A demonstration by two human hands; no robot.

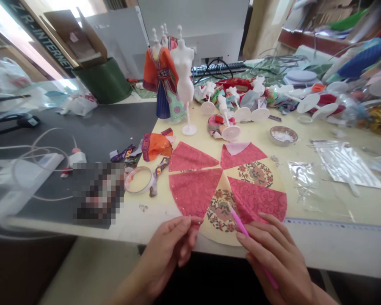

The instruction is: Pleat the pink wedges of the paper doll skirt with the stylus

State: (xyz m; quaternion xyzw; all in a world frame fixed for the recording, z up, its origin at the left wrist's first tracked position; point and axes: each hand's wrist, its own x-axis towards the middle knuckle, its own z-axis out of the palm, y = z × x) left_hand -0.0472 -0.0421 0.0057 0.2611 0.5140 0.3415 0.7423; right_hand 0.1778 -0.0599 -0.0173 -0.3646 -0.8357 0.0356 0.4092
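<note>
A round fan-like layout of patterned cloth lies at the table's front edge, made of red panels (195, 188) and cream panels with a dark floral medallion (221, 214). Tiny pale dots run along the outer edge of the left red panels. My left hand (174, 239) has thumb and forefinger closed on the rim of the lower left red panel. In my right hand (277, 250) is a slim pink pen-like tool (239, 222), slanting up to the left. Its pale tip is over the front cream panel; whether it touches the cloth I cannot tell.
Behind the cloth stand a white mannequin (184, 70) and one in an orange robe (160, 80). A tape roll (139, 180) and orange cloth (158, 146) lie left. To the right are a small bowl (283, 135), clear bags (346, 163) and a ruler (339, 225).
</note>
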